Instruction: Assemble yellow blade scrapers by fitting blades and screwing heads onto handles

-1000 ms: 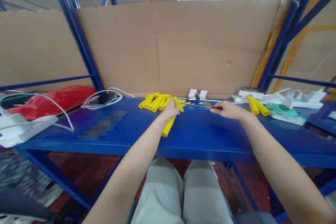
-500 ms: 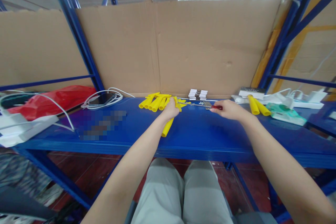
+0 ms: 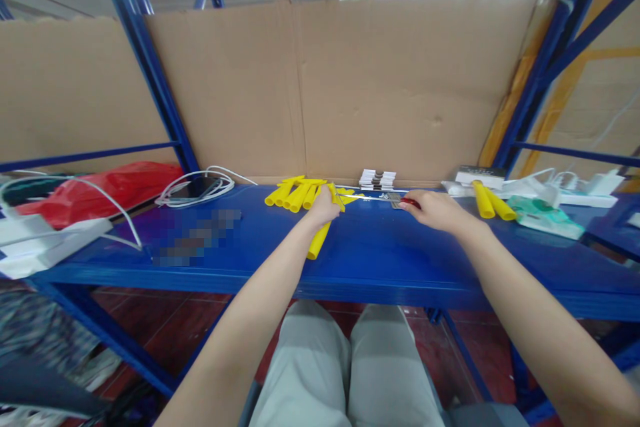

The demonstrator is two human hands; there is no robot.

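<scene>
My left hand is closed around a yellow tube-shaped piece, whose open lower end points toward me. My right hand grips the dark red handle of a screwdriver. Its thin metal shaft runs left to the top of the yellow piece; where the tip meets it is too small to make out. Just left of my left hand, several similar yellow pieces lie in a row. Small yellow parts sit beyond the shaft, and a small grey metallic item lies near my right fingertips.
Stacked small white parts stand against the cardboard panel. On the right of the blue table are two yellow tubes, a white box and a green packet. A coiled white cable and red bag are left.
The fingers of my right hand have shifted slightly around the screwdriver handle, covering a little more of it. My left hand and the yellow piece have barely moved.
</scene>
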